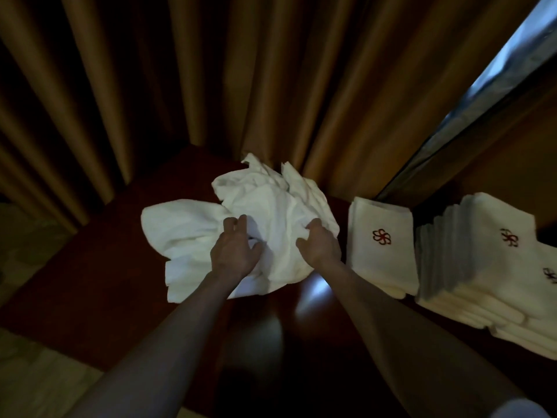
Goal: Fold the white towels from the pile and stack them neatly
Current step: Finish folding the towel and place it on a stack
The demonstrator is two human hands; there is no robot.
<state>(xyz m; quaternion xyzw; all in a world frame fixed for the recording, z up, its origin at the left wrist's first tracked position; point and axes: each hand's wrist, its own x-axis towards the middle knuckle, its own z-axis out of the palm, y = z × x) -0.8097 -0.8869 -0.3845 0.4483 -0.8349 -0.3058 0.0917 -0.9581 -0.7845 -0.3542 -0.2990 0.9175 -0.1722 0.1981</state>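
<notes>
A rumpled pile of white towels (271,206) lies on the dark red-brown table (99,267). My left hand (233,247) rests on the pile's left half, its fingers curled into the cloth. On the pile's right side, my right hand (319,241) grips a fold of towel. Just right of the pile lies a folded white towel with a red flower emblem (381,236). Further right stands a stack of folded towels (488,260) with the same emblem.
Brown curtains (211,70) hang close behind the table. A shiny metal-edged frame (482,86) slants down at the right, behind the folded towels. Pale floor (39,372) shows at the lower left, past the table edge.
</notes>
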